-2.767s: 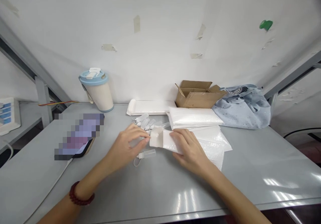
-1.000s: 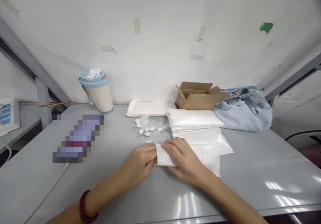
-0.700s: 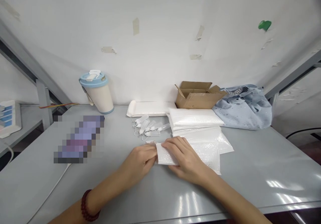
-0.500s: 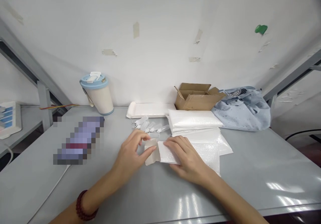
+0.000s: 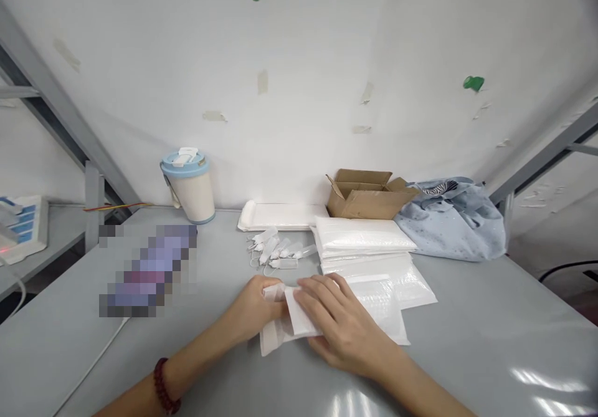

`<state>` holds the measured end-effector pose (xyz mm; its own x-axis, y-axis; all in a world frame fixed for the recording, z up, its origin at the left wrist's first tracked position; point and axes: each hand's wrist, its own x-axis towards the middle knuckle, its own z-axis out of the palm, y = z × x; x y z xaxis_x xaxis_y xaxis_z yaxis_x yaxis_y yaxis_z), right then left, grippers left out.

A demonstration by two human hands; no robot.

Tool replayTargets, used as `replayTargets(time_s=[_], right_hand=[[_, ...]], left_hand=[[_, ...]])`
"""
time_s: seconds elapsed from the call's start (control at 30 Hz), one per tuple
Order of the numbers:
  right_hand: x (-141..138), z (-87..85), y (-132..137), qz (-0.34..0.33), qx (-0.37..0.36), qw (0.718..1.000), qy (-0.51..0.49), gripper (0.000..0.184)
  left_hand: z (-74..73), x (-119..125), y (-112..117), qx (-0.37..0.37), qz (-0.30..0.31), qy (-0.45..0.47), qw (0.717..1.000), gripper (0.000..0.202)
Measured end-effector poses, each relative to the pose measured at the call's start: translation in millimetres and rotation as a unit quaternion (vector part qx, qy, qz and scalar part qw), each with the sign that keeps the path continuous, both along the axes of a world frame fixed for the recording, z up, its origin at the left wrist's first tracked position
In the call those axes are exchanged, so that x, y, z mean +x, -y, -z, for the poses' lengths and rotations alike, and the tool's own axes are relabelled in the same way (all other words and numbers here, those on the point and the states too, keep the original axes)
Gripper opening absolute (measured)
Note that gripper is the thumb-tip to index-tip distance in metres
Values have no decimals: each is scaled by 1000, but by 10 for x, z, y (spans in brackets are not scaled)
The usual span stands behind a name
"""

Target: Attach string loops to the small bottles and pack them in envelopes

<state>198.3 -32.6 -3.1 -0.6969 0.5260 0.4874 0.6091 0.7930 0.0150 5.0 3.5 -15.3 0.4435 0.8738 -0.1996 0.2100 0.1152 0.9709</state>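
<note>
Between my hands is a white bubble mailer (image 5: 300,318) with its mouth and flap turned to the left. My left hand (image 5: 256,310) is closed on the flap end, its thumb at the opening and partly hidden there. Over the body of the mailer lies my right hand (image 5: 343,330), fingers on top and thumb beneath, gripping it. Just beyond the hands is a small heap of clear plastic tubes (image 5: 268,250) with thin white loops. To the right a pile of white bubble mailers (image 5: 367,236) fans out toward me, partly covered by my right hand.
An open cardboard box (image 5: 369,202) and a light blue cloth bag (image 5: 455,230) stand against the wall. A flat white packet (image 5: 284,214) lies at the back. At left are a blue-lidded cup (image 5: 191,186), a pixelated device (image 5: 152,270) with a cable, and a power strip (image 5: 25,227).
My left hand has closed on the flap end, where its fingers were looser before. Both hands and the mailer sit lower in view, and the mailer's mouth is spread wider. The camera has tilted up.
</note>
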Motion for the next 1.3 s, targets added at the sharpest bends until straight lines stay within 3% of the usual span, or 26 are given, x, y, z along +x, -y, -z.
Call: replayTargets(time_s=[0.2,0.4,0.7,0.83,1.0,1.1,1.2,1.3], right_hand=[[-93,115,28,106,140,983,56,37],[-155,214,26,149,152,971,108,43],[-193,346,-35,182,147,963,131,45],[-231,408,-49,175,165,964,115,42],[-242,465,-75,175,177,964,94,39],[-248,472,-63,171,173,966,92,37],[-250,461,-43,168,162,968,88,37],[-244,438,-24,165,156,970,84,39]], left_hand=[[-57,-9,-27,-49,-80,-3,996,22],[-112,-119,-74,-82,-118,6,990,26],[-160,-168,-128,-34,-113,-15,993,18],[-126,-101,-90,-34,-116,12,993,24],[-105,-58,-67,-45,-129,9,991,45],[-95,-45,-51,-37,-123,15,992,43],[-73,-43,-20,8,-80,0,997,33],[-52,-51,18,100,-41,-74,991,29]])
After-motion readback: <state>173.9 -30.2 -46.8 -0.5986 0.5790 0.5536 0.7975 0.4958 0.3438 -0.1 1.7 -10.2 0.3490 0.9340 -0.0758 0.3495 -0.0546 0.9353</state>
